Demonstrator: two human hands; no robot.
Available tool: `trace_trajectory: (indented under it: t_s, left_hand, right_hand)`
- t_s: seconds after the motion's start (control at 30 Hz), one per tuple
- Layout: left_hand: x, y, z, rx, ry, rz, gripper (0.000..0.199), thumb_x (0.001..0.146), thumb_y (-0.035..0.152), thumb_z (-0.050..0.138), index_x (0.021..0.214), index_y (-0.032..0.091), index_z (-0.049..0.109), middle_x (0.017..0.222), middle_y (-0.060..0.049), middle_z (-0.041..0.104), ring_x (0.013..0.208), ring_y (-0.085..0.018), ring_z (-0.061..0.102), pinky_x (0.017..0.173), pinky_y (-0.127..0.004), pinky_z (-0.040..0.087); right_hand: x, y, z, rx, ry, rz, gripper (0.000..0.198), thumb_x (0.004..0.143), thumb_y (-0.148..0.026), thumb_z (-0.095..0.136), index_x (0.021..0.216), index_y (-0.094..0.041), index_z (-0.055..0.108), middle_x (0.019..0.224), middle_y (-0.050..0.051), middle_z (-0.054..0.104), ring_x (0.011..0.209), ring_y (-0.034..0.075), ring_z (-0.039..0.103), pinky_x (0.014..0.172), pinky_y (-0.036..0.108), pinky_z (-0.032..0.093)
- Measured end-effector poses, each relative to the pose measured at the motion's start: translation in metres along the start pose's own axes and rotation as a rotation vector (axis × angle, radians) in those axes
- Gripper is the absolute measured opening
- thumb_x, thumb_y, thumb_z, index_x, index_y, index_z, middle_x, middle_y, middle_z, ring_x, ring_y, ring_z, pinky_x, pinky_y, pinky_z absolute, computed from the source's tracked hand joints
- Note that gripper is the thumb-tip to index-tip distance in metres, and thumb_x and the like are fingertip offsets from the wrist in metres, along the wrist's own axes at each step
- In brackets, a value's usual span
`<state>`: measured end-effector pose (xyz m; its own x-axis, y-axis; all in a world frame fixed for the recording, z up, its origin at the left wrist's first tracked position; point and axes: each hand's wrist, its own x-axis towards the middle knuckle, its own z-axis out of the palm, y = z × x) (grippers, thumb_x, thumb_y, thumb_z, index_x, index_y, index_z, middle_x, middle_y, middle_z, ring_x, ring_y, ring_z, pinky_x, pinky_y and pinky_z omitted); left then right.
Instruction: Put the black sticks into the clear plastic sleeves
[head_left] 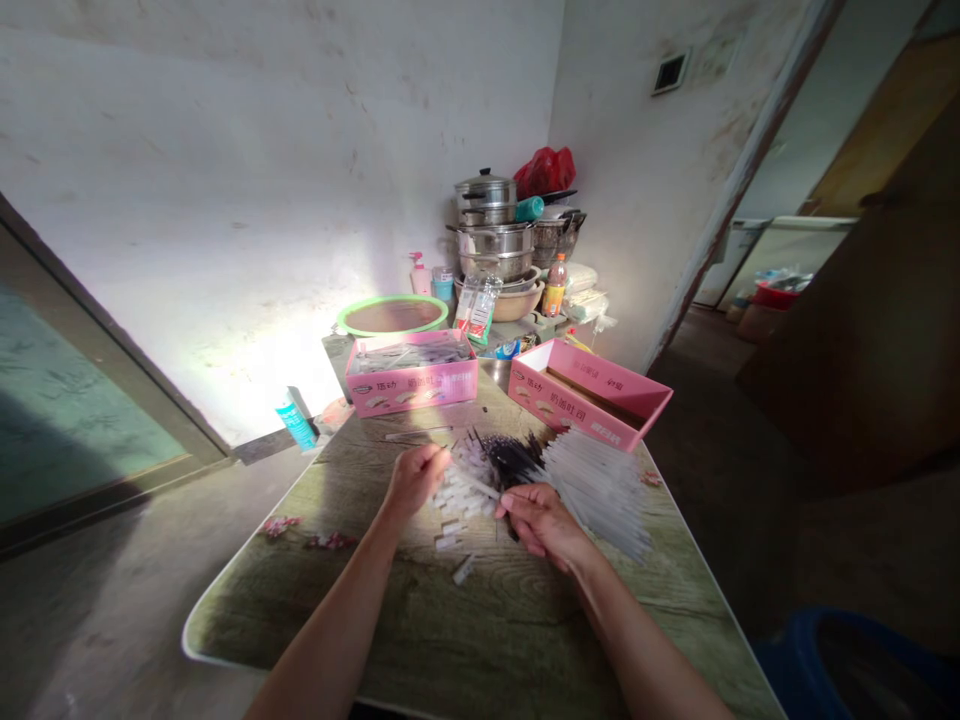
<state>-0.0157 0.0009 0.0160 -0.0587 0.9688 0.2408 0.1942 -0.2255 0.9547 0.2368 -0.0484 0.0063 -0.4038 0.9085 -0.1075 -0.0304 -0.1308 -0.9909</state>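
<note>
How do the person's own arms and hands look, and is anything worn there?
The left hand and right hand are gloveless. Left forearm and right forearm show no sleeve, watch or bracelet; no ring is discernible.

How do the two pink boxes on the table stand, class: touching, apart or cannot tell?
Apart: the head view plainly shows a gap between the left pink box and the right pink box.

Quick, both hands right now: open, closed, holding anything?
Left hand: closed, fingertips pinched; whether it holds anything is too small to tell.
Right hand: closed, holding a thin white tube.
</note>
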Motion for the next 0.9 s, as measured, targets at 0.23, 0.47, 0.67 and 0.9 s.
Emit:
trace_trajectory:
  t_s: [0.23,0.47,0.67,0.9]
  left_hand:
    - [0.007,-0.006,-0.021,-0.102,0.183,0.025,0.028,0.081,0.043,0.058,0.081,0.016,0.066,0.058,0.003,0.053,0.046,-0.008,0.043,0.045,-0.020,0.034]
    - [-0.001,-0.010,0.004,0.285,-0.063,0.245,0.018,0.080,0.029,0.059,0.087,0.021,0.074,0.088,-0.005,0.071,0.085,-0.021,0.062,0.080,-0.033,0.049]
    - [-0.003,-0.012,0.007,0.396,-0.218,0.350,0.018,0.082,0.027,0.060,0.087,0.023,0.076,0.094,-0.008,0.073,0.094,-0.025,0.064,0.090,-0.039,0.048]
    - [0.017,-0.037,-0.026,0.562,0.223,0.281,0.033,0.088,0.029,0.047,0.114,0.019,0.066,0.117,-0.009,0.067,0.112,-0.024,0.059,0.101,-0.040,0.044]
  right_hand:
    - [-0.003,-0.015,-0.015,-0.461,0.372,-0.362,0.035,0.088,-0.046,0.055,0.081,-0.015,0.071,0.057,-0.001,0.055,0.054,0.013,0.048,0.052,0.024,0.036]
    - [-0.017,-0.017,-0.063,-0.963,0.981,-0.332,0.043,0.090,-0.048,0.049,0.105,-0.017,0.075,0.096,0.014,0.075,0.081,0.029,0.069,0.071,0.035,0.048]
    - [-0.028,-0.027,-0.092,-1.335,1.020,0.016,0.035,0.089,-0.047,0.055,0.109,-0.027,0.075,0.080,0.012,0.076,0.066,0.025,0.068,0.059,0.031,0.042]
    - [-0.027,-0.027,-0.089,-1.346,1.094,0.073,0.043,0.086,-0.053,0.057,0.117,-0.026,0.071,0.072,0.013,0.073,0.060,0.026,0.065,0.055,0.031,0.038]
